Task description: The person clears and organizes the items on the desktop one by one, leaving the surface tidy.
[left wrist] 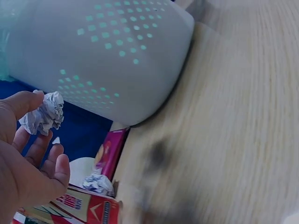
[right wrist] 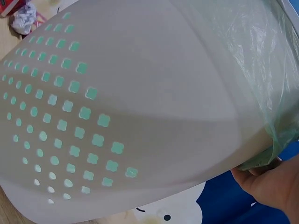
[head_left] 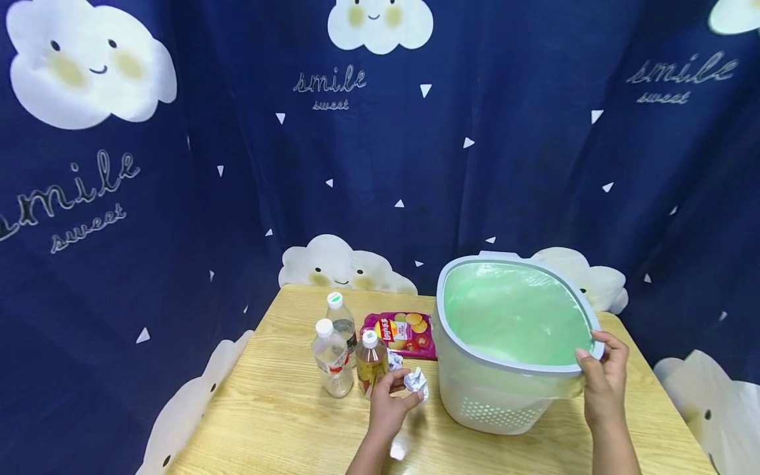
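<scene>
Pinching paper [head_left: 417,384] with the left hand [head_left: 388,404] just beside the bin [head_left: 505,396], likely needing no firmer hold. Gripping the rim [head_left: 522,367] with the right hand [head_left: 605,379], seemingly to steady the bin on the surface [head_left: 267,415].

1. Left hand [head_left: 392,399], left of the bin [head_left: 472,379]: bare; thumb and four slender fingers showed in the left wrist view.
2. Left forearm [head_left: 373,455], front-left of the bin: bare, slim throughout its visible length.
3. Right hand [head_left: 604,382], at the bin's right side: bare.
4. Right forearm [head_left: 614,445], front-right of the bin: bare, widening below the wrist.
</scene>
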A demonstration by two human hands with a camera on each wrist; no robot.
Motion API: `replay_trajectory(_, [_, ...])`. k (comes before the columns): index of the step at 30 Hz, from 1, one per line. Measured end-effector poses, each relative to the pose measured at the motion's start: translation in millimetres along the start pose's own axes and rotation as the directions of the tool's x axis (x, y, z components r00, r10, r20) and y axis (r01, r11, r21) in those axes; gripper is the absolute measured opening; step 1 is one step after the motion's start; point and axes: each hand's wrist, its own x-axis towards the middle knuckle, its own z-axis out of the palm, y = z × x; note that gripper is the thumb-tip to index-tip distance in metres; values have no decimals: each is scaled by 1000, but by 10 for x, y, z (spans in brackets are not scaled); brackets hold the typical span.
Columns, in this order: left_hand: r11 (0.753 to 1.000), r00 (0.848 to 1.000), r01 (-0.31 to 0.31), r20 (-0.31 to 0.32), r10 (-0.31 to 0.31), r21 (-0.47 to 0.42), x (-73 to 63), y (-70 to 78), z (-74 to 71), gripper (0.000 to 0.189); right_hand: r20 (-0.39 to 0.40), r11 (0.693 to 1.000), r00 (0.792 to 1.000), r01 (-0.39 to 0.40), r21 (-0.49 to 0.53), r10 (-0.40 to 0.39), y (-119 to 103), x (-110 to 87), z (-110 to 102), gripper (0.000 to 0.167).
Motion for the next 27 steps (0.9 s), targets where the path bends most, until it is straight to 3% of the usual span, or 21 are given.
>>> replay_trajectory(9, [992,999,40,29,-37,-116,-9,135,-50,46,6,1000,1000,8,13,-8,7,-3,-6,39])
replay_trajectory(12, [988,998,49,48,-42,-149,-55,260,-93,44,4,1000,1000,8,4,-8,-2,1,-11,39])
replay_trajectory(16, [983,997,14,71,-1,-184,-106,430,-171,43,-6,1000,1000,2,-5,-2,-6,16,-25,40])
replay_trajectory(23, [977,998,8,64,5,-211,-23,252,-269,46,-1,1000,1000,-3,-4,3,16,13,-41,41])
replay_trajectory(27, [979,999,9,45,1,-205,-35,235,-324,46,1,1000,1000,-4,12,4,36,8,-22,41])
